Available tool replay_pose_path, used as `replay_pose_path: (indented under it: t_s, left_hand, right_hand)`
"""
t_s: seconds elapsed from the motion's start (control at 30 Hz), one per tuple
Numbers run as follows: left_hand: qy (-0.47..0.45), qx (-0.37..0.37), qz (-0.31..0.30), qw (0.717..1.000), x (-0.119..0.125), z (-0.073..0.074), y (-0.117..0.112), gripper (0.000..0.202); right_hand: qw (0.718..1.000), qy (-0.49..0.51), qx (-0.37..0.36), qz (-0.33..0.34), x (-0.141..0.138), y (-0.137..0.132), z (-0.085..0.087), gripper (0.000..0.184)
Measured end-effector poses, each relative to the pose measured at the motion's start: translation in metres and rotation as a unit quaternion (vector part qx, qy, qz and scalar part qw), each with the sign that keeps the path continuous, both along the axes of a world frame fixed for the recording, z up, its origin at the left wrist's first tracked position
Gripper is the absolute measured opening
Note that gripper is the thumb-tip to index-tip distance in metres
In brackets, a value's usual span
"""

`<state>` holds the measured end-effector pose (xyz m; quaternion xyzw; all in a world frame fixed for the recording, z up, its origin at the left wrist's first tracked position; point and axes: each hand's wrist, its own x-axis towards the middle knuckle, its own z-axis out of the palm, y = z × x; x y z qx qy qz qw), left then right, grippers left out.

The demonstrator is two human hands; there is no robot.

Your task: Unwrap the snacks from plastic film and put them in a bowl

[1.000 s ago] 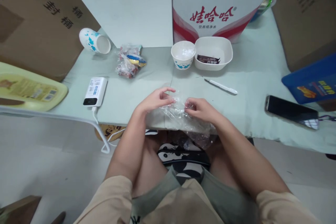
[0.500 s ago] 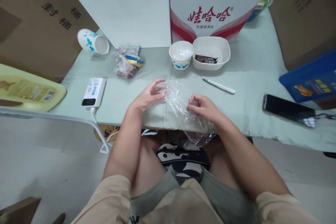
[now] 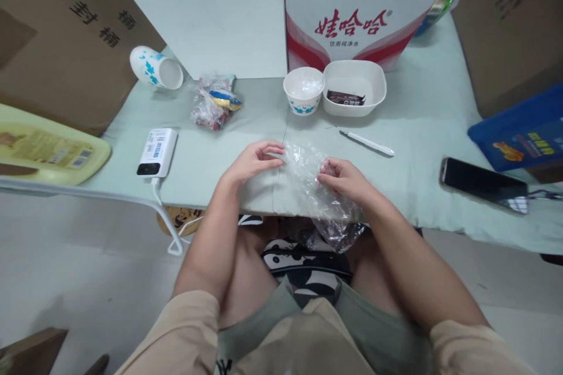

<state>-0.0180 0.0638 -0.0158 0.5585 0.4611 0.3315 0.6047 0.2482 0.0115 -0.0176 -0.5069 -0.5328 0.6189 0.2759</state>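
Observation:
A crumpled clear plastic bag (image 3: 303,179) spreads between my hands and hangs over the table's front edge toward my lap. My right hand (image 3: 341,179) pinches it near its right side, thumb against curled fingers. At the bag's upper left edge is my left hand (image 3: 259,159), its fingers curved with a gap between thumb and forefinger; the fingertips seem just to touch the plastic. Beyond the hands stands a paper cup (image 3: 303,94) with clear plastic inside. Touching the cup is a white bowl (image 3: 376,94) holding dark brown wrapped snacks (image 3: 345,98). A white pen (image 3: 367,143) lies to the right.
At left lie wrapped snacks (image 3: 215,102), a tipped paper cup (image 3: 153,68), a cabled power bank (image 3: 158,152) and a yellow bottle (image 3: 53,146). A phone (image 3: 484,184) and blue package (image 3: 523,129) are at right. White boxes (image 3: 211,29) line the back.
My left hand's raised fingers have come down and closed in somewhat at the bag's edge. The right hand keeps its pinch, shifted slightly right. The bag's upper part has bunched a little.

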Motion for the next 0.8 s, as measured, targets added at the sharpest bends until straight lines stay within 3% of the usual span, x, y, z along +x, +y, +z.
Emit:
replay_pose_path:
  t_s: [0.13, 0.27, 0.33, 0.5, 0.6, 0.67, 0.8]
  left_hand:
    - [0.031, 0.026, 0.037, 0.999, 0.006, -0.003, 0.000, 0.044]
    - [0.050, 0.048, 0.015, 0.997, 0.004, -0.002, 0.002, 0.028]
    - [0.052, 0.062, 0.033, 0.996, -0.001, 0.000, 0.003, 0.027]
    - [-0.042, 0.064, 0.103, 0.992, -0.009, 0.002, 0.001, 0.030]
    - [-0.025, 0.073, 0.036, 0.996, -0.001, 0.000, -0.002, 0.042]
    - [0.028, 0.093, 0.001, 0.995, 0.004, 0.000, -0.004, 0.036]
    - [0.044, 0.101, 0.004, 0.994, 0.002, 0.005, -0.004, 0.029]
  right_hand:
    - [1.000, 0.002, 0.002, 0.011, -0.001, -0.001, 0.001, 0.020]
    - [1.000, 0.003, 0.007, 0.021, -0.002, -0.002, 0.003, 0.021]
    - [1.000, 0.003, 0.011, 0.017, -0.001, -0.002, 0.004, 0.022]
    - [1.000, 0.002, 0.017, 0.005, 0.000, -0.002, 0.005, 0.023]
    - [1.000, 0.006, 0.020, -0.004, -0.001, -0.003, 0.005, 0.022]
    - [1.000, 0.008, 0.017, 0.000, -0.001, -0.003, 0.005, 0.022]
    - [1.000, 0.004, 0.009, 0.001, 0.001, -0.002, 0.004, 0.021]
